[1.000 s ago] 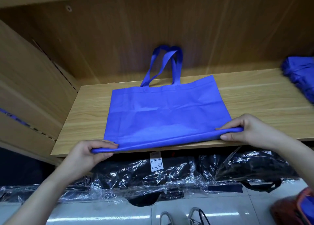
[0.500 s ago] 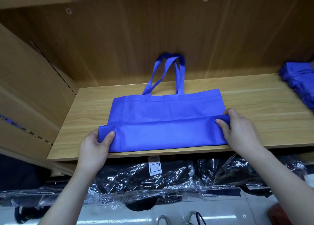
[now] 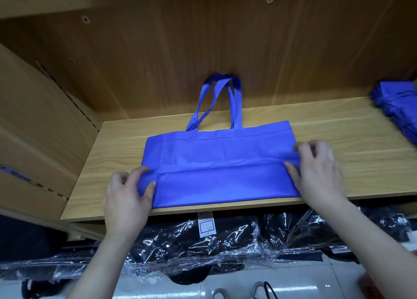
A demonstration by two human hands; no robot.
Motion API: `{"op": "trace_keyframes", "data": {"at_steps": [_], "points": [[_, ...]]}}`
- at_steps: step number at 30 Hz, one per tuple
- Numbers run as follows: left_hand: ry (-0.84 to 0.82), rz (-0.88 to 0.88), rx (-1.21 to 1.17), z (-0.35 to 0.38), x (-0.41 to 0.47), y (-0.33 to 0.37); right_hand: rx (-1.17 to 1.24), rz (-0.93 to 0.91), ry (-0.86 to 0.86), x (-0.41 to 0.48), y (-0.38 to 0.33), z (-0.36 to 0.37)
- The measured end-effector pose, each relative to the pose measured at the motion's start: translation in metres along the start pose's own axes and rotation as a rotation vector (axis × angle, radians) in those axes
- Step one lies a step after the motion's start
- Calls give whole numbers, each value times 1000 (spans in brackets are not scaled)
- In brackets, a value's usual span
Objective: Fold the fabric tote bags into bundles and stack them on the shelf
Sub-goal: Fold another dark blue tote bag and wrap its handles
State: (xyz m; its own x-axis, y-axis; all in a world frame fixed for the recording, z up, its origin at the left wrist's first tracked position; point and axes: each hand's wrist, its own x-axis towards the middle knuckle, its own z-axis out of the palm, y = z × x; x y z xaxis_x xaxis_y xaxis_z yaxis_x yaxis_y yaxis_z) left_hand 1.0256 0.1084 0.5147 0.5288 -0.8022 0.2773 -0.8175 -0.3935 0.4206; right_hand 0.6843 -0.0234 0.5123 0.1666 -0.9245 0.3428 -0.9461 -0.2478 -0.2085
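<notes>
A blue bag [image 3: 221, 163] lies flat on the shelf [image 3: 349, 136], its folded near band running left to right between both hands and its handles [image 3: 236, 109] pointing away; the left hand [image 3: 126, 199] pinches the left end, while the right hand [image 3: 318, 172] covers the right end with curled fingers, grip unclear.

Left hand [image 3: 128, 199] and right hand [image 3: 318, 174] forward, fingers curled, thumbs inward

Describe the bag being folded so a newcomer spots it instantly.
Find the light wooden shelf. Flat at its front edge, between the left hand and right hand, lies the blue tote bag. Unlike the blue bundles at far right, its handles stick out behind.
</notes>
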Motion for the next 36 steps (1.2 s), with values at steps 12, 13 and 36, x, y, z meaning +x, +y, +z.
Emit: {"op": "trace_keyframes", "data": {"at_steps": [12,13,36], "points": [[-584,518,59,-9,15,-48,51,-570,-414,-11,35,-2],[-583,504,34,-12,16,-48,45,-556,-455,-10,36,-5],[-82,-203,-180,-7,0,-20,122,222,-195,4,-3,-7]]}}
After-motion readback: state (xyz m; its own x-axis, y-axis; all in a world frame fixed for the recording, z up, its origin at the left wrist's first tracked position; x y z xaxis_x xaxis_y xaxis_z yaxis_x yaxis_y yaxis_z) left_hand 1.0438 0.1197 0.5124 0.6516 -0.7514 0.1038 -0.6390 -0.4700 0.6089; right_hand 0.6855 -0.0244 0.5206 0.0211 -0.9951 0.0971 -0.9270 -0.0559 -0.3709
